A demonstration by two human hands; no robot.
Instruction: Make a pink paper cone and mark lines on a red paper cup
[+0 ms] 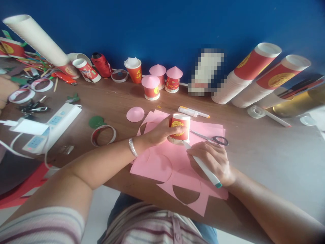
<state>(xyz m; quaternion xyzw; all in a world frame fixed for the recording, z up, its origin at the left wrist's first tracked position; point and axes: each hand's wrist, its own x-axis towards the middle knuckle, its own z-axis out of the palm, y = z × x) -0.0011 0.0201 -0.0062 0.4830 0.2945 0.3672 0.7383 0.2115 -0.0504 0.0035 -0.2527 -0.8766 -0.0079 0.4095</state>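
Note:
My left hand is wrapped round a small red paper cup with a gold emblem, standing upside down on a sheet of pink paper. My right hand grips a white marker with a teal end, its tip touching the paper at the cup's rim. The pink sheet has round holes cut out of it. Scissors lie on the paper just beyond my right hand.
A pink paper disc, three pink-capped cups, a tape ring, a power strip and a white marker lie on the wooden table. Stacks of cups lie at the right. Another person's hand shows at the far left.

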